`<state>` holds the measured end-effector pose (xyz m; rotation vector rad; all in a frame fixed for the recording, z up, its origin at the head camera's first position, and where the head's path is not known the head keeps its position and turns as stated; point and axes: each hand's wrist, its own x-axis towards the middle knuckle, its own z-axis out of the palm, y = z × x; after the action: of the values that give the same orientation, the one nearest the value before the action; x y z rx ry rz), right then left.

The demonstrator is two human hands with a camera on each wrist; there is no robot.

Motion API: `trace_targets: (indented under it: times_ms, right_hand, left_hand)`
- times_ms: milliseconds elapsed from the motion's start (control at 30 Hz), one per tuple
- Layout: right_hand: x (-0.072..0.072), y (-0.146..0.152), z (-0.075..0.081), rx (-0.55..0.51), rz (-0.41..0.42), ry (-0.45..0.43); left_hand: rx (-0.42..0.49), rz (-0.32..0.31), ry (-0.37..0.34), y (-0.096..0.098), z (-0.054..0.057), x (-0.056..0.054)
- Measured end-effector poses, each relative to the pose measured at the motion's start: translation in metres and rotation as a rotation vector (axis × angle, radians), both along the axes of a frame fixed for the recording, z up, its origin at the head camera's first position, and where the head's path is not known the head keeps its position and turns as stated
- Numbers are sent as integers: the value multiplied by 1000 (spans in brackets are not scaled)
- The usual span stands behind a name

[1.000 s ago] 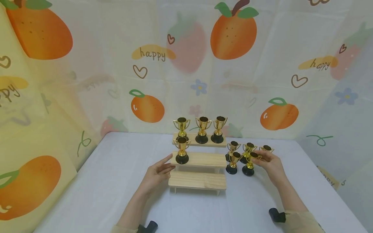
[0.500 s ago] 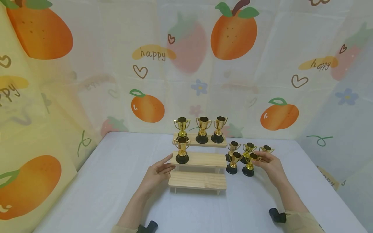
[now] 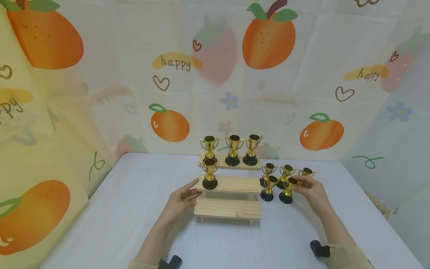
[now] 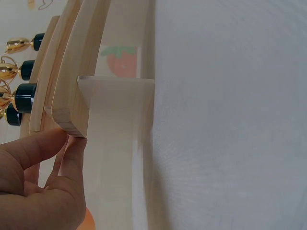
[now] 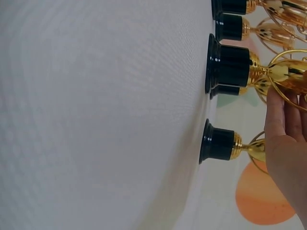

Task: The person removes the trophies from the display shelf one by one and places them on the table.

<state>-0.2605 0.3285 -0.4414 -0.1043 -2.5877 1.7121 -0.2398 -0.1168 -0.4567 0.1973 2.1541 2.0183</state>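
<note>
L hand (image 3: 181, 201) pinches the L end of the wooden stand (image 3: 228, 208), thumb & fingertips drawn close; can't tell for sure which tier takes the contact. R hand (image 3: 314, 192) holds the front trophy (image 3: 286, 193) by its cup/handle on the near-R side, fingers narrow; exact thumb pos. partly hidden.

Key relation: held trophy is right at R hand's fingertips, upright, long axis vertical, base apparently down on the surface (image 3: 127, 224). Stand lies btwn the hands, its long axis running L–R from L hand's fingertips toward R hand's side. R hand is by far the nearer to that trophy; L hand is well apart, at the stand's opp. end.

Neighbour trophy (image 3: 267, 193) stands just L of the held one, btwn it & the stand; two back trophies (image 3: 287, 181) beyond them; outer trophy (image 3: 307, 171) behind R hand's fingers, partly covered. Room on R hand's inner side looks tight, more above. Mid tier carries a lone trophy (image 3: 209, 179) close to L hand; top tier, beyond both hands, carries three trophies (image 3: 233, 157).

Surface is flat, white, spreading both sides of the hands; backdrop (image 3: 279, 86) w/ fruit prints rises behind.
</note>
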Motion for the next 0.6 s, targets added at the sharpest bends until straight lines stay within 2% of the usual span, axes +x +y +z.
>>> trace_targets:
  times_ms: [433,600]
  right_hand:
    - [3,1,1,-26,20,50]
    - [5,-1,2,-77,16,94]
  left_hand:
    - [3,-9,-1,0,1,1]
    - [8,-3,-2,0,1,1]
